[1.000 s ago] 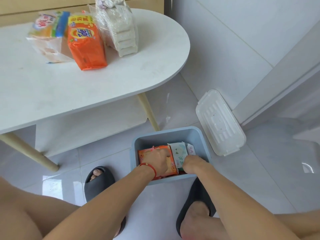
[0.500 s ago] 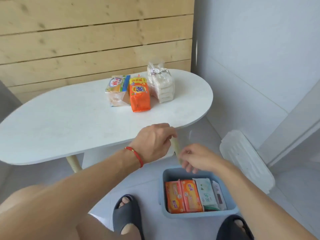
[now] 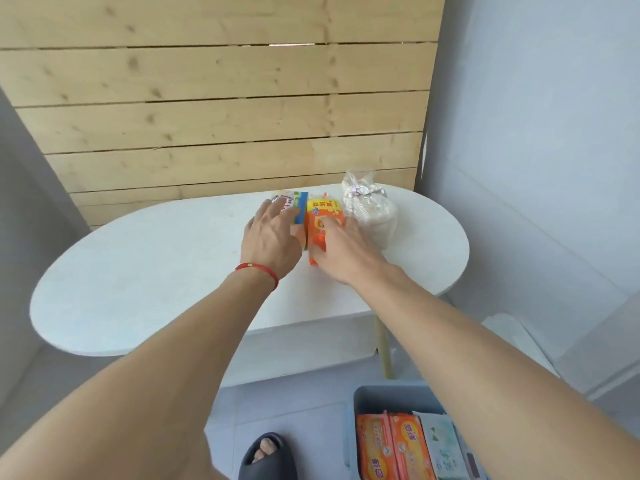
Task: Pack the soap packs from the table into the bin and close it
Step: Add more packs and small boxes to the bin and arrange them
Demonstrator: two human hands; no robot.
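Observation:
Three soap packs stand in a row at the far side of the white oval table (image 3: 145,271): a yellow and blue pack (image 3: 294,206), an orange pack (image 3: 320,216) and a clear bag of white bars (image 3: 372,211). My left hand (image 3: 272,237) lies with spread fingers over the yellow and blue pack. My right hand (image 3: 344,251) rests on the orange pack's near right side, one digit on top, the other fingers hidden. The blue-grey bin (image 3: 362,400) stands open on the floor at lower right, holding orange packs (image 3: 391,445) and a pale green pack (image 3: 443,448).
The bin's white lid (image 3: 512,337) leans on the wall at the right, partly behind my right forearm. A wooden slat wall rises behind the table. A table leg (image 3: 382,344) stands just beyond the bin. My foot in a dark slipper (image 3: 266,455) is left of the bin.
Both hands came up out of the bin, crossed the table edge and now lie on the packs at the far side. The view tilted up from the floor to the table.

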